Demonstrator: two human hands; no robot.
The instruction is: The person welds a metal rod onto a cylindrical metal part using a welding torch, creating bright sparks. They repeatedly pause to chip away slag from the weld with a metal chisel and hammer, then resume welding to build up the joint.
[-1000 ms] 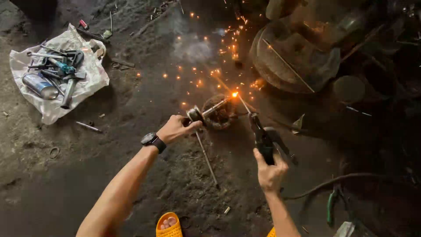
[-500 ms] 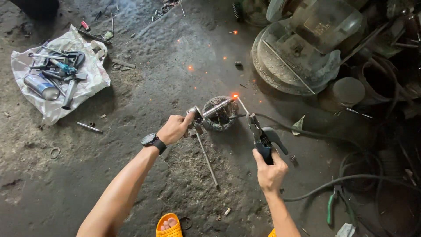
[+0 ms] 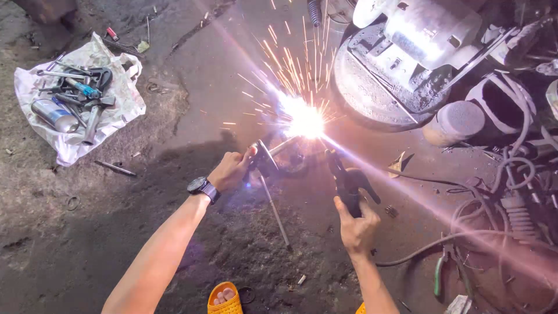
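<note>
Arc flares again, sparks up from dim glow half second back. Right hand [image 3: 356, 224], fingers wrapped round electrode holder [image 3: 347, 181], rod tip at ring [image 3: 290, 158] on floor. Left hand [image 3: 231, 170] pinches clamp [image 3: 264, 160] beside ring. Step: tacking joint. Next move likely calls for steady rod feed.

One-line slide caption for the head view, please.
Left hand steadies a metal rod while right hand holds the electrode holder; arc throws sparks.

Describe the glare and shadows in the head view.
Head view: the welding arc blows out white, hiding the joint; sparks streak upward, and a pinkish flare runs diagonally to the lower right. The left hand and right hand cast dark shadows toward the camera.
</note>
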